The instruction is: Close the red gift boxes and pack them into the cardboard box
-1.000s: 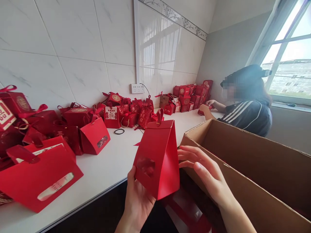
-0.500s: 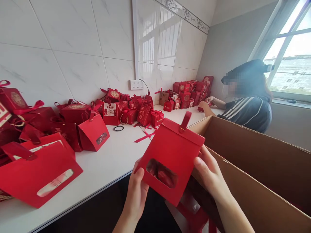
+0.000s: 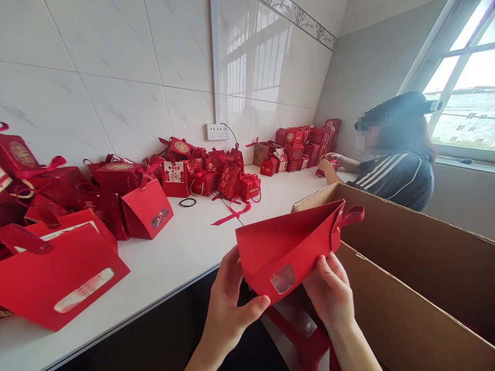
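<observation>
Holds box in mid-air with both hands, beside carton and in front of table. Tilted, with ribbon loop at right end, window showing. Clamped at base end by left hand, with thumb below window; gripped nearer loop end by right hand. Note on table: other boxes, black ring.

The red box is being held aloft, tipped on its side, its window showing and its ribbon loop pointing right.
</observation>
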A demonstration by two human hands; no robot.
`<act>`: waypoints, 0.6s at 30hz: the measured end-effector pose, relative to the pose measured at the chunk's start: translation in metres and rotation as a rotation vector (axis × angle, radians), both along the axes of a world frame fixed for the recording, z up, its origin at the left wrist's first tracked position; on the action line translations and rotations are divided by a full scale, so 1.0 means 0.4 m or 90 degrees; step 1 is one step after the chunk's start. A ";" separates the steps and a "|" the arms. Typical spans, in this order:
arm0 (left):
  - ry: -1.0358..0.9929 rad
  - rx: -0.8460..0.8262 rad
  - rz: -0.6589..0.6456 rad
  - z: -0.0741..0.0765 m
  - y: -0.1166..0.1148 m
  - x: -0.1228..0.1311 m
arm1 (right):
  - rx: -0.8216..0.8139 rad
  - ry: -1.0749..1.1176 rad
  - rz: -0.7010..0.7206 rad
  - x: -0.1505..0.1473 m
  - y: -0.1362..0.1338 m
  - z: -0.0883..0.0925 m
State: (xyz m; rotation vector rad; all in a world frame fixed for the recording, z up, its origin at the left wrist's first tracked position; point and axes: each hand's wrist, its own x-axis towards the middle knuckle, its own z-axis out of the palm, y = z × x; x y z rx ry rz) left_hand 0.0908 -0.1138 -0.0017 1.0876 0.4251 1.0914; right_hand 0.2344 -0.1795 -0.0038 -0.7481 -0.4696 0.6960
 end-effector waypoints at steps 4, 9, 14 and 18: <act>0.009 0.019 0.050 0.001 -0.005 -0.005 | 0.005 -0.009 0.042 0.005 0.001 -0.012; 0.047 0.080 0.131 0.013 -0.019 -0.003 | -0.044 0.042 0.079 -0.012 0.017 -0.045; 0.056 0.088 0.165 0.023 -0.031 0.006 | -0.068 0.133 0.160 -0.041 0.032 -0.070; 0.049 0.089 0.147 0.020 -0.033 0.004 | -0.098 0.160 0.217 -0.049 0.033 -0.073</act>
